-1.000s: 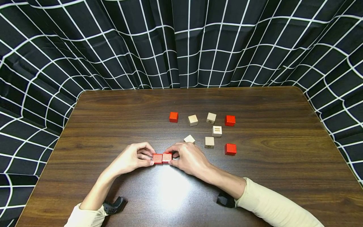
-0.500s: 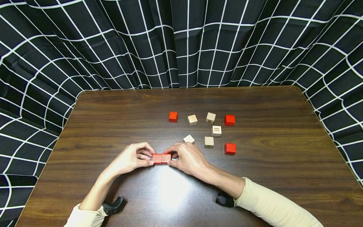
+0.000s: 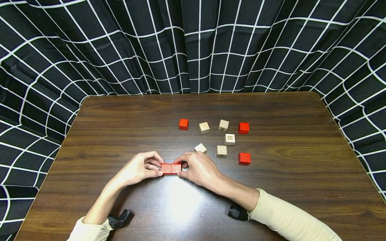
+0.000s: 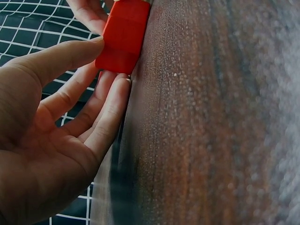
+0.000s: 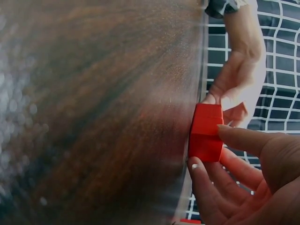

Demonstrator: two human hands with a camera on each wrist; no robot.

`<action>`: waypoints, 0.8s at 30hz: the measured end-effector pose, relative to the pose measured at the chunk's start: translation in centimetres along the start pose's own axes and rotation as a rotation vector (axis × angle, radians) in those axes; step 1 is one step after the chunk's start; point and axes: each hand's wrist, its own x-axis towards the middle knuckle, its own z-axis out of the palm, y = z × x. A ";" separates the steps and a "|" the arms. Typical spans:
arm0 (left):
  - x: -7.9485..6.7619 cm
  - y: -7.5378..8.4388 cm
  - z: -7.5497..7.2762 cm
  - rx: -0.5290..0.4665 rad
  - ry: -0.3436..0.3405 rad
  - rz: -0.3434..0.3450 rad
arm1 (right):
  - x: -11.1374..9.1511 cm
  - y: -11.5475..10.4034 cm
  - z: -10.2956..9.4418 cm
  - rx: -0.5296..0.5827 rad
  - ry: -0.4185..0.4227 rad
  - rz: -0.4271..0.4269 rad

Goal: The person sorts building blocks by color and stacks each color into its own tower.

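Two red cubes stand side by side on the brown table, their faces meeting in one straight row. At the left cube [image 3: 166,168], my left hand [image 3: 139,169] pinches the sides between thumb and fingers. The right cube [image 3: 176,168] is held the same way by my right hand [image 3: 201,169]. In the left wrist view the thumb lies on one side of the near red cube [image 4: 116,57], fingertips under its end. From the right wrist, thumb and fingertips meet the near red cube [image 5: 206,146], with the other hand [image 5: 236,82] beyond.
Just past my right hand lies a pale wooden cube [image 3: 200,148]. Several more wooden cubes sit farther back, one marked with two bars [image 3: 229,139]. Loose red cubes stand at back left [image 3: 183,124], back right [image 3: 243,128] and right [image 3: 244,158]. A black gridded curtain [image 3: 193,47] surrounds the table [image 3: 286,134].
The right red cube, slightly offset from the left one a second ago, now lines up flush with it. Both hands keep their grip and hardly move.
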 end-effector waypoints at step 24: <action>-0.1 0.1 0.0 -0.006 -0.001 0.000 | 0.0 0.1 -0.3 0.047 -0.029 0.039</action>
